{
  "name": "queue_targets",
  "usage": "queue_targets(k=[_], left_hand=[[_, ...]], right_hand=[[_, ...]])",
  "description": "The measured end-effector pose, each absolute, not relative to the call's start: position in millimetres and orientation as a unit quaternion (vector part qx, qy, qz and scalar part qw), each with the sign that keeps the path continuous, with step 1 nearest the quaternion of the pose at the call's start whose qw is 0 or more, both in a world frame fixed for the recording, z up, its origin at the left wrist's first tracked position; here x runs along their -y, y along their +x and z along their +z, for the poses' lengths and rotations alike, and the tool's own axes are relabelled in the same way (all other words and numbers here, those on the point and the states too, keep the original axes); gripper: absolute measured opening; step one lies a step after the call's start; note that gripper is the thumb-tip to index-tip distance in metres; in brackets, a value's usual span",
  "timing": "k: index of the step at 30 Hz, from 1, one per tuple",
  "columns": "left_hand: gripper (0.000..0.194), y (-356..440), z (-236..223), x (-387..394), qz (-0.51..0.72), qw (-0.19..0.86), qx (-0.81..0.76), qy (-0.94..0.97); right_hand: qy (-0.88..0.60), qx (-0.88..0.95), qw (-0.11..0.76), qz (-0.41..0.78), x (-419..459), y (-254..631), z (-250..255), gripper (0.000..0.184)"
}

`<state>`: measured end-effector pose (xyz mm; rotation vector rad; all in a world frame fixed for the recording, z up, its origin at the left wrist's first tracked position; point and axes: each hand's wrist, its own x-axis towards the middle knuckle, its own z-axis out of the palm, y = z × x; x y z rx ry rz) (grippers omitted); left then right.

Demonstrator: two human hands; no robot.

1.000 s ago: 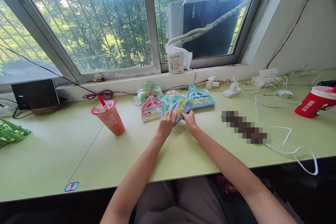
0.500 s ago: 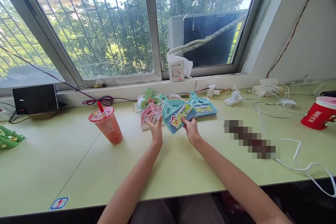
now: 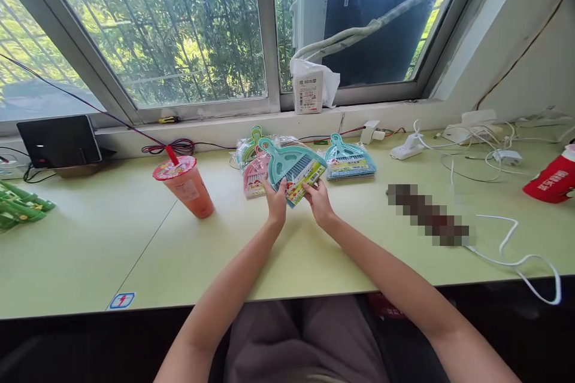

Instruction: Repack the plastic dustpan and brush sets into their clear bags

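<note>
Between my hands is a teal mini dustpan-and-brush set (image 3: 294, 163) with a yellow-and-white label, tilted and raised over the table. My left hand (image 3: 275, 200) grips its lower left edge, thumb on the front. On its lower right edge, my right hand (image 3: 319, 202) pinches the label side. Behind it lie a pink dustpan set (image 3: 254, 175) and a green dustpan set (image 3: 256, 139) in clear wrap, both partly hidden. To the right rests a stack of wrapped teal-blue dustpan sets (image 3: 350, 158).
A pink drink cup (image 3: 191, 191) with a red straw stands left of my hands. A tablet (image 3: 58, 142) leans at the far left. On the right are a blurred-out object (image 3: 429, 215), white cables (image 3: 516, 260), a power strip (image 3: 406, 146) and a red cup (image 3: 550, 179).
My left hand has moved in from open beside the dustpan set and now grips its left edge. The set has turned more face-on to me. The camera view has tilted down.
</note>
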<state>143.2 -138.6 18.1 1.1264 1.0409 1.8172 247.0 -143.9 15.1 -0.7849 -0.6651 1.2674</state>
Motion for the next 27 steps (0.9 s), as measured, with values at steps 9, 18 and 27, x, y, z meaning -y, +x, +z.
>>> queue_targets(k=[9,18,27], left_hand=[[0.057,166,12,155,0.627,0.483,-0.37,0.487],[0.051,154,29,152,0.605,0.518,-0.381,0.469],[0.061,167,14,159,0.533,0.58,-0.371,0.491]], right_hand=[[-0.36,0.257,0.732,0.519,141,259,15,0.043],[-0.365,0.26,0.733,0.511,144,257,20,0.044],[-0.37,0.262,0.737,0.501,142,266,22,0.046]])
